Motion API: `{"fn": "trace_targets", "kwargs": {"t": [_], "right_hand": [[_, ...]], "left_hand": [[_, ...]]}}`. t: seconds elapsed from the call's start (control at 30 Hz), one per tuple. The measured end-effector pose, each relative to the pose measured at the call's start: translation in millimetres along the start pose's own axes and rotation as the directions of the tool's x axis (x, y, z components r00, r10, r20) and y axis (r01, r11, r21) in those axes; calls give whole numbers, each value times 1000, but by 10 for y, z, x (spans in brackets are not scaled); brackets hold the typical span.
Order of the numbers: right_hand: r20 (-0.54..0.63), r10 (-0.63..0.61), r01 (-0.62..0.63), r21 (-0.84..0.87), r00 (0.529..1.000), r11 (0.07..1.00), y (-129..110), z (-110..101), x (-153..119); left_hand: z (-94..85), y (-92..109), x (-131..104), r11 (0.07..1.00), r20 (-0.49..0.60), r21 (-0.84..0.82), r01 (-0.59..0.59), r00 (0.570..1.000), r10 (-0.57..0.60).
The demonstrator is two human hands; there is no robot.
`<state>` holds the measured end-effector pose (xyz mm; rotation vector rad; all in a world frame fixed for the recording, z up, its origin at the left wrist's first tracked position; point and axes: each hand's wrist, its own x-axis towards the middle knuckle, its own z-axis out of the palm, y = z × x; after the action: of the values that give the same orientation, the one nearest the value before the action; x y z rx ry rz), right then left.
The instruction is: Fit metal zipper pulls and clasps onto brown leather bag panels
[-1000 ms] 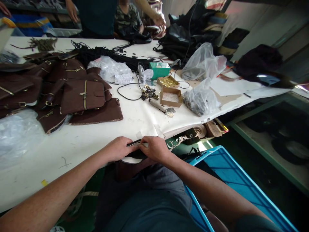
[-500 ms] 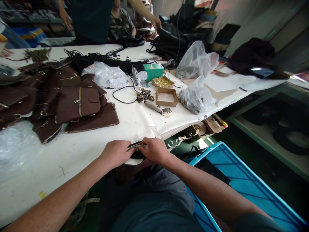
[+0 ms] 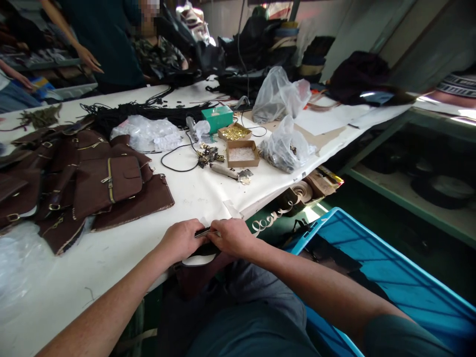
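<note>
At the near edge of the white table, my left hand [image 3: 183, 239] and my right hand [image 3: 232, 237] are close together, fingers closed on the edge of a dark leather piece [image 3: 203, 232]. Its upper edge shows between my fingertips; a pale curved band [image 3: 199, 260] hangs below it. Brown leather [image 3: 201, 277] drops from there over my lap. Fingertips and the far side of the piece are partly hidden. Brown leather bag parts [image 3: 107, 181] with brass zips lie piled to the left of my hands.
Beyond my hands are a cardboard tray [image 3: 243, 157], a tray of gold fittings [image 3: 235, 132], a green box [image 3: 217, 119], a hand tool [image 3: 226, 172] and plastic bags [image 3: 286, 148]. A blue crate [image 3: 401, 263] stands at my right. Across the table a person [image 3: 100, 44] stands.
My view has swung, so the tabletop things sit further left. My hands still grip the leather piece. The standing person's arm, earlier reaching over the black material, is no longer there.
</note>
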<state>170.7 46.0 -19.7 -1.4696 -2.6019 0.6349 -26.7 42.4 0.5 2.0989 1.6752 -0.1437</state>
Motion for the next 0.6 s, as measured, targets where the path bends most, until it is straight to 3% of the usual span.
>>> {"fn": "trace_targets", "kwargs": {"t": [0.17, 0.27, 0.37, 0.43, 0.5, 0.6], "right_hand": [[41, -246, 249, -100, 968, 963, 18, -42, -29], [92, -350, 360, -135, 932, 923, -17, -187, -110], [77, -449, 450, 7, 890, 893, -158, -424, -341], [-39, -547, 544, 187, 836, 818, -226, -571, -544], [-193, -486, 522, 341, 853, 782, -160, -671, -711], [-303, -69, 240, 577, 951, 781, 228, -702, -781]], "left_hand": [[-16, 89, -8, 999, 28, -3, -44, 999, 44], [-39, 147, -5, 997, 34, 2, -80, 996, 80], [-65, 206, -12, 997, 3, 14, -72, 997, 72], [-78, 240, -26, 999, -20, 7, -48, 999, 48], [-90, 265, -47, 999, -32, -25, -43, 999, 42], [-104, 294, -132, 993, -53, -110, -49, 998, 43]]}}
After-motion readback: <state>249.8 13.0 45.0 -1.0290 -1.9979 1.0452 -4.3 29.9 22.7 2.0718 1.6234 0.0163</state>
